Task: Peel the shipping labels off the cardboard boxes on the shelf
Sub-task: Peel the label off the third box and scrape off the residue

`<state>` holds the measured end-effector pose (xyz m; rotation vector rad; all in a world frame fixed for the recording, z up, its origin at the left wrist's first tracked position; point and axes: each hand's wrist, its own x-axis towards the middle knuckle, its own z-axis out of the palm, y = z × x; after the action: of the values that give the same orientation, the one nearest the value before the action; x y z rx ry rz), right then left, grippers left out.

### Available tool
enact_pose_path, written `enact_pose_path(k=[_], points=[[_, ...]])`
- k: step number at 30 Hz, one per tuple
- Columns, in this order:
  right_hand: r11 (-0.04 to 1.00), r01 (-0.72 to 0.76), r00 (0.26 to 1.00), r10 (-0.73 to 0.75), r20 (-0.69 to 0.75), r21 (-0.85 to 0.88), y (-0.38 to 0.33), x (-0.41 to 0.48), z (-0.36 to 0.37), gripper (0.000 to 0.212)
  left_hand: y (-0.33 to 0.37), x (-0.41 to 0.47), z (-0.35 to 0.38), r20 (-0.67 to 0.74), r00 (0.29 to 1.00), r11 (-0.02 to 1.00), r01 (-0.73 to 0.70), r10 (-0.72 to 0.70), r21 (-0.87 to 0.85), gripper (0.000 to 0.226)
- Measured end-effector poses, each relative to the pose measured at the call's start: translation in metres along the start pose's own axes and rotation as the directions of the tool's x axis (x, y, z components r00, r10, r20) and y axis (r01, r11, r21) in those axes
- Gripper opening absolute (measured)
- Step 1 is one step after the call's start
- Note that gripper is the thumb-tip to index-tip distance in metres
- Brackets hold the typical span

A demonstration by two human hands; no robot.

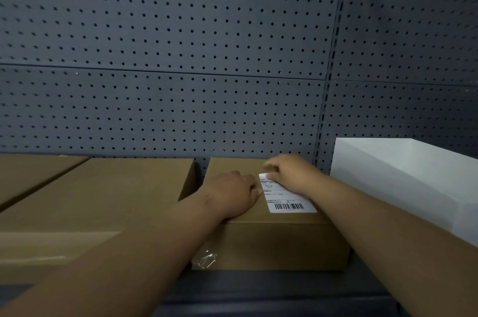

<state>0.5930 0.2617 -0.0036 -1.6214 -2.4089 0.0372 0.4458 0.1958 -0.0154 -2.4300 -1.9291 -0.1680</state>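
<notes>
Both forearms reach in over the dark shelf edge [258, 288] to a cardboard box [271, 239].

Left hand [232, 193] lies flat, fingers spread, on the box top; right hand [289, 173] pinches the far corner of the white shipping label [287, 196] between them. White box [403, 177] sits right of the right hand.

Left hand [232, 193] lies flat, palm down; right hand [289, 171], blurred, seems curled, fingertips pinching

A stockroom: grey pegboard shelving [181, 58] holding labelled cardboard boxes [271, 239].
</notes>
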Motion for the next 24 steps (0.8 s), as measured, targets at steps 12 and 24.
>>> enact_pose_path(k=[12,24], points=[[0.985,0.128,0.989,-0.135,0.055,0.116,0.002,-0.039,-0.032,0.012,0.002,-0.001,-0.001,-0.026,1.000,0.999,0.008,-0.007,0.054,0.042],[0.977,0.178,0.968,-0.195,-0.156,-0.121,-0.011,-0.033,-0.005,0.017,0.001,-0.005,0.001,-0.041,0.999,0.998,0.010,-0.008,0.058,0.045]])
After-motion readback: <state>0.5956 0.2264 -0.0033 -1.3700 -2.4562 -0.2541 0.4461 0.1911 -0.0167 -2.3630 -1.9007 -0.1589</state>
